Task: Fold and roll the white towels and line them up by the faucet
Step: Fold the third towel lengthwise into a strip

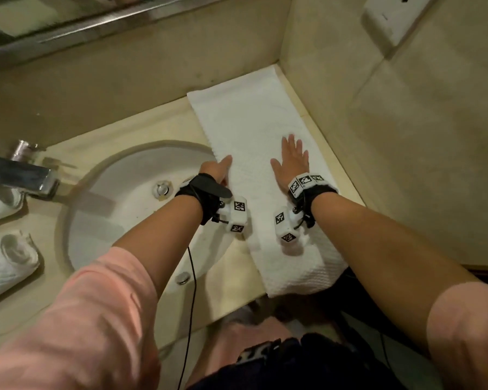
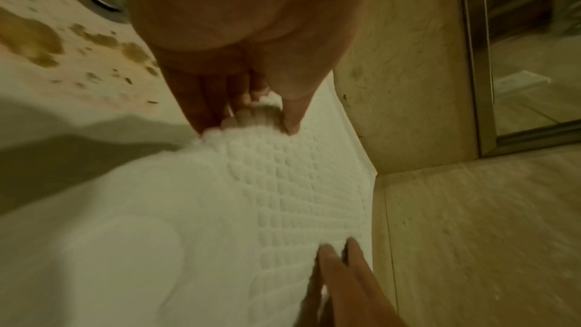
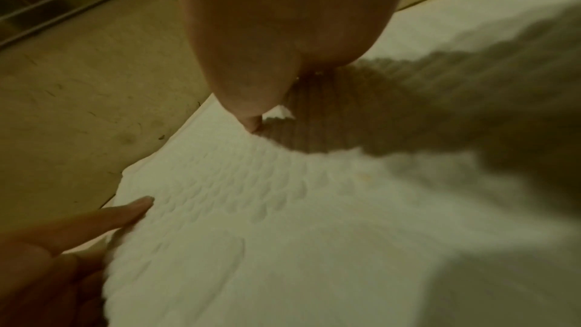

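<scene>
A long white towel [image 1: 251, 122], folded into a narrow strip, lies on the counter right of the sink [image 1: 130, 164] and hangs over the front edge. My left hand [image 1: 220, 170] is at the strip's left edge; in the left wrist view it [image 2: 251, 118] pinches that edge of the towel [image 2: 251, 195] between thumb and curled fingers. My right hand [image 1: 292, 159] lies flat on the towel with straight fingers, a little right of the middle. In the right wrist view its thumb [image 3: 248, 113] touches the towel [image 3: 251, 233]. Two rolled white towels [image 1: 9, 260] lie at the far left beside the faucet [image 1: 20, 175].
The side wall [image 1: 378, 136] runs close along the towel's right edge and the back wall [image 1: 124, 80] meets its far end. A mirror frame [image 1: 68, 23] is above, a wall socket [image 1: 392, 18] at the top right. The sink drain [image 1: 161, 190] is left of my left wrist.
</scene>
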